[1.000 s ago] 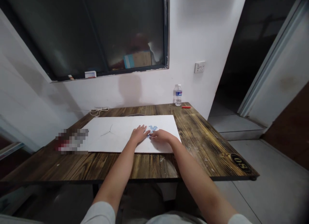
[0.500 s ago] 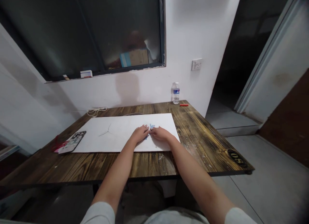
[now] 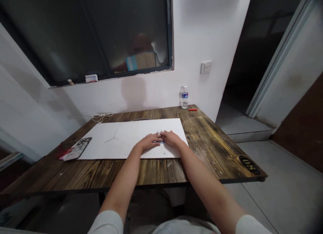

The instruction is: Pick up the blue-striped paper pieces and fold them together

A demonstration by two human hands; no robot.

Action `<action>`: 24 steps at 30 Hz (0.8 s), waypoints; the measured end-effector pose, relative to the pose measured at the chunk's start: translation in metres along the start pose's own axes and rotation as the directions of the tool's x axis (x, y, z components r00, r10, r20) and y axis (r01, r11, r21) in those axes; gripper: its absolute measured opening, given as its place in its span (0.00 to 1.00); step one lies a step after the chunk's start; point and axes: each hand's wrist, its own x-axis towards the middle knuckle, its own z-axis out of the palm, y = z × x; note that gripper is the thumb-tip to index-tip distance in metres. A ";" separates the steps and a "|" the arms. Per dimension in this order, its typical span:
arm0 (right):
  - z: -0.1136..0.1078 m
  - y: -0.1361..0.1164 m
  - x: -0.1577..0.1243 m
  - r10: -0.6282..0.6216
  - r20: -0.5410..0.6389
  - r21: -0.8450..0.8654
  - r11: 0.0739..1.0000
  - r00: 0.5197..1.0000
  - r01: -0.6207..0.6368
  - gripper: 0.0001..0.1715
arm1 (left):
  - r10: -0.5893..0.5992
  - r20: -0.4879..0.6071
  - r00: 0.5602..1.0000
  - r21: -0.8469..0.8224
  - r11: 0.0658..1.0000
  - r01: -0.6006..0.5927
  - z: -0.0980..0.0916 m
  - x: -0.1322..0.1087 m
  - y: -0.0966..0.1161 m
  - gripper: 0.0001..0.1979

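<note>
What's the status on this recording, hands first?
Left hand and right hand flat on white sheet. Fingertips over small blue piece. Phone at sheet's left edge, away from hands.

Head-worn view, forward and down over the forearms

Plain indoor room, resembling a small eatery or a similar shared room rather than a home, though the pictures do not settle this. Under and around the hands [image 3: 148,141] lies a dark, scorched-wood tabletop [image 3: 156,173]. To the right of the hands, a round black tag [image 3: 249,165] numbered "08" is fixed near the tabletop's front corner, as on numbered restaurant tables. Ahead are a bare white wall [image 3: 106,102] and a dark glass window [image 3: 108,32] with a chipped frame. Ahead and to the right are a wall socket [image 3: 206,67] and a dim doorway [image 3: 242,59]. Below and right lies a grey floor [image 3: 285,193].
</note>
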 end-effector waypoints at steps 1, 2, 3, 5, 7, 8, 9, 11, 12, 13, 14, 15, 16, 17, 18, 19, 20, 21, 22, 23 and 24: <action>-0.002 -0.001 -0.001 0.014 0.007 -0.032 0.999 1.000 -0.014 0.21 | -0.004 -0.025 1.000 0.013 1.000 0.004 -0.001 -0.002 -0.003 0.17; -0.004 -0.002 -0.002 0.027 0.015 -0.060 0.998 1.000 -0.026 0.20 | -0.028 -0.059 0.998 0.028 0.999 0.030 -0.002 -0.004 -0.007 0.16; -0.006 -0.004 -0.003 0.034 0.026 -0.082 0.996 0.999 -0.032 0.20 | -0.074 -0.105 0.992 0.045 0.996 0.079 -0.003 -0.006 -0.010 0.16; -0.010 -0.006 -0.004 0.041 0.052 -0.100 0.994 0.998 -0.036 0.20 | -0.199 -0.215 0.956 0.076 0.973 0.220 -0.003 -0.010 -0.015 0.14; -0.014 -0.007 -0.005 0.038 0.078 -0.089 0.996 0.996 -0.031 0.19 | -0.311 -0.320 0.895 0.099 0.928 0.358 -0.002 -0.013 -0.017 0.12; -0.014 -0.007 -0.005 0.025 0.094 -0.067 0.998 0.995 -0.019 0.18 | -0.355 -0.365 0.861 0.107 0.902 0.417 0.000 -0.013 -0.017 0.12; -0.014 -0.007 -0.005 0.000 0.113 -0.030 1.000 0.994 0.003 0.17 | -0.392 -0.402 0.827 0.109 0.876 0.469 0.001 -0.013 -0.017 0.12; -0.012 -0.008 -0.004 -0.095 0.165 0.075 0.994 0.982 0.083 0.14 | -0.462 -0.446 0.767 0.088 0.830 0.551 0.003 -0.011 -0.016 0.12; -0.009 -0.009 -0.003 -0.157 0.184 0.130 0.982 0.970 0.135 0.14 | -0.490 -0.448 0.748 0.068 0.815 0.575 0.004 -0.009 -0.015 0.13; -0.006 -0.011 -0.002 -0.219 0.197 0.178 0.967 0.956 0.185 0.14 | -0.508 -0.437 0.743 0.042 0.813 0.581 0.005 -0.007 -0.015 0.14; -0.003 -0.012 -0.001 -0.271 0.204 0.215 0.950 0.941 0.227 0.16 | -0.512 -0.417 0.752 0.012 0.823 0.567 0.006 -0.006 -0.015 0.15; -0.001 -0.014 0.000 -0.309 0.206 0.241 0.935 0.928 0.258 0.18 | -0.496 -0.387 0.777 -0.015 0.846 0.533 0.007 -0.004 -0.014 0.17; 0.001 -0.015 0.001 -0.326 0.199 0.258 0.927 0.924 0.271 0.19 | -0.461 -0.348 0.816 -0.037 0.877 0.479 0.008 -0.002 -0.014 0.19; 0.003 -0.016 0.003 -0.316 0.181 0.263 0.928 0.931 0.263 0.20 | -0.410 -0.303 0.860 -0.052 0.908 0.415 0.010 -0.001 -0.013 0.20; 0.003 -0.016 0.005 -0.285 0.148 0.260 0.935 0.947 0.240 0.19 | -0.354 -0.253 0.900 -0.059 0.935 0.351 0.011 0.000 -0.012 0.21; 0.003 -0.015 0.007 -0.234 0.095 0.250 0.947 0.968 0.204 0.19 | -0.300 -0.203 0.932 -0.060 0.954 0.294 0.012 0.001 -0.010 0.22; 0.002 -0.013 0.008 -0.167 0.029 0.235 0.959 0.986 0.156 0.19 | -0.254 -0.156 0.955 -0.058 0.967 0.248 0.012 0.002 -0.008 0.23; 0.001 -0.010 0.010 -0.093 -0.047 0.220 0.970 0.995 0.102 0.20 | -0.217 -0.120 0.969 -0.054 0.976 0.212 0.013 0.002 -0.006 0.23; 0.000 -0.007 0.010 -0.023 -0.119 0.205 0.978 0.993 0.047 0.20 | -0.188 -0.099 0.977 -0.051 0.982 0.184 0.012 0.002 -0.004 0.24; -0.002 -0.004 0.011 0.027 -0.171 0.188 0.982 0.985 0.006 0.21 | -0.161 -0.089 0.983 -0.048 0.986 0.158 0.012 0.002 -0.003 0.23; -0.002 -0.001 0.010 0.054 -0.194 0.166 0.986 0.980 -0.021 0.21 | -0.135 -0.087 0.987 -0.043 0.990 0.131 0.010 0.002 -0.001 0.23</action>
